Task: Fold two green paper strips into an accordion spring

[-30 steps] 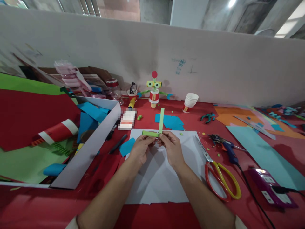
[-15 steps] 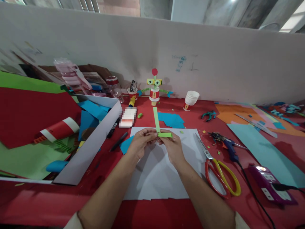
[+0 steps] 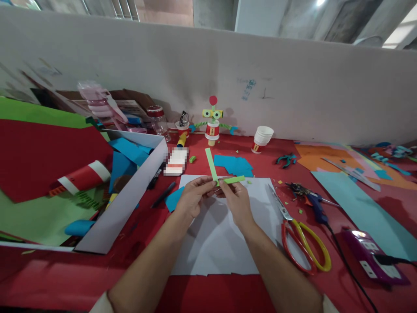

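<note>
Two arms of light green paper strip (image 3: 211,161) meet between my fingertips, one pointing away from me and the other to the right. My left hand (image 3: 194,196) pinches the strip where the arms meet. My right hand (image 3: 237,201) is closed on the same spot, its thumb and fingers against the right-hand arm. Both hands are above a white sheet (image 3: 221,248). Beyond them lie blue paper pieces (image 3: 233,165), and a paper-cup robot figure (image 3: 213,128) with green folded arms stands against the wall.
Scissors (image 3: 295,237), a glue gun (image 3: 316,206) with its cord, and a purple power socket (image 3: 371,254) are on the right. Pliers (image 3: 286,160) and stacked cups (image 3: 261,139) stand farther back. A white box (image 3: 130,208) of coloured paper occupies the left, near a marker (image 3: 163,194).
The right arm of the green strip has swung up and outward from lying flat across my fingers. The upright arm now leans left. My hands have barely moved.
</note>
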{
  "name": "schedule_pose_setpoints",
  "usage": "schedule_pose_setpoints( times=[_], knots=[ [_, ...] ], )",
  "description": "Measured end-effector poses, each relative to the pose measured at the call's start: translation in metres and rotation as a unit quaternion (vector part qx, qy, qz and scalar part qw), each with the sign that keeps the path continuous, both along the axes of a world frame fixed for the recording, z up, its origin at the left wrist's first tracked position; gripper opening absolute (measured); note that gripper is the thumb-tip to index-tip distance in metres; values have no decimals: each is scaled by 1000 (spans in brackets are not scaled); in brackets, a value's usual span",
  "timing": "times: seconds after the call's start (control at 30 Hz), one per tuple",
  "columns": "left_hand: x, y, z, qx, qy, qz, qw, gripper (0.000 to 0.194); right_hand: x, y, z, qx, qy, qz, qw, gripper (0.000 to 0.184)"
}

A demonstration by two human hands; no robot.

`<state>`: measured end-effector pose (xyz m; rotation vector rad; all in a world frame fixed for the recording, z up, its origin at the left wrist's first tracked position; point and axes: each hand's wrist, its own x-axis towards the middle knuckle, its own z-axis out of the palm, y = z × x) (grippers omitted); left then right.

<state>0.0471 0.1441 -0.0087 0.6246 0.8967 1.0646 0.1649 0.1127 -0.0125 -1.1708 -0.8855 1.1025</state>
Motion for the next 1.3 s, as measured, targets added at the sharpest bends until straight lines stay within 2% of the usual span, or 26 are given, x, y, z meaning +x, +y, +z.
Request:
schedule_pose_setpoints(
  times=[0.17, 0.37, 0.57, 0.9, 1.03, 1.2, 1.3],
  knots=[
    [0, -2, -1, -5, -11, -29, 1000, 26, 0, 2, 0, -2, 7, -7, 1000, 25],
    [1, -3, 3, 29, -21, -68, 997, 25, 2, 2, -2, 3, 3, -14, 1000, 23],
    [7, -8, 5, 88, 8, -47, 995, 19, 2, -1, -4, 32, -51, -7, 998, 19],
    [10, -8, -4, 39, -32, -32, 998, 16, 8, 0, -1, 66, -170, 7, 983, 20],
    [8, -7, -4, 30, -6, -35, 999, 23, 6, -1, -1, 50, -131, 13, 990, 19],
    [2, -6, 1, 36, 39, -56, 997, 23, 4, -1, -3, 32, -109, 5, 994, 18],
    [0, -5, 4, 22, 41, -47, 998, 23, 5, 0, -3, 34, -103, 8, 994, 20]
  ],
)
